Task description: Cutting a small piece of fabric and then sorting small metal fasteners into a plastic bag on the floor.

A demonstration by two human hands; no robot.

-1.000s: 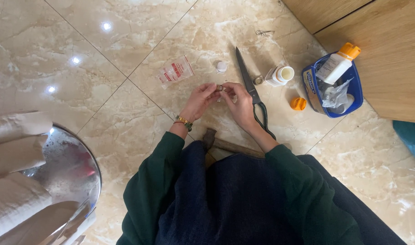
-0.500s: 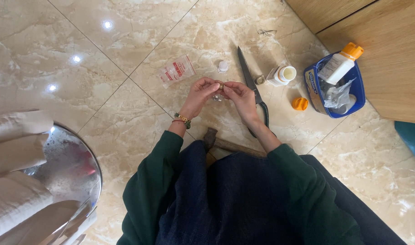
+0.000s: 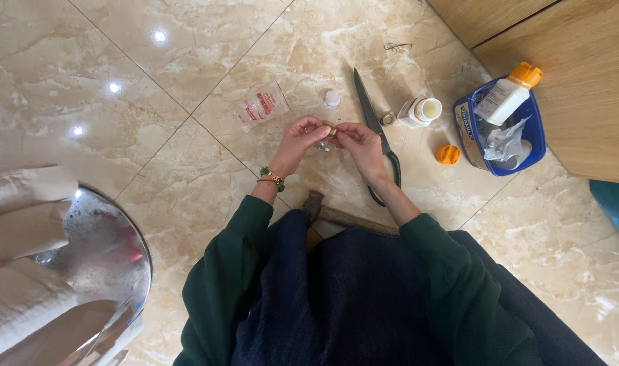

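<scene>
A: Step in hand?

B: Both hands meet over the floor tiles (image 3: 187, 54). Left hand (image 3: 299, 142) and right hand (image 3: 357, 144) pinch one small tan piece (image 3: 330, 129) between fingertips. Looks like fitting or twisting it, my read.

A: Next move needs?

B: Fine fingertip control, steady pinch.

A: Nearby?

B: Scissors (image 3: 376, 129) just right of the hands; open white bottle (image 3: 418, 112), orange cap (image 3: 447, 154), blue tub (image 3: 502, 125) farther right. Packet (image 3: 262, 105) to the left.

A: Unclear?

B: What the piece actually is: too small, mostly covered by fingers.
</scene>
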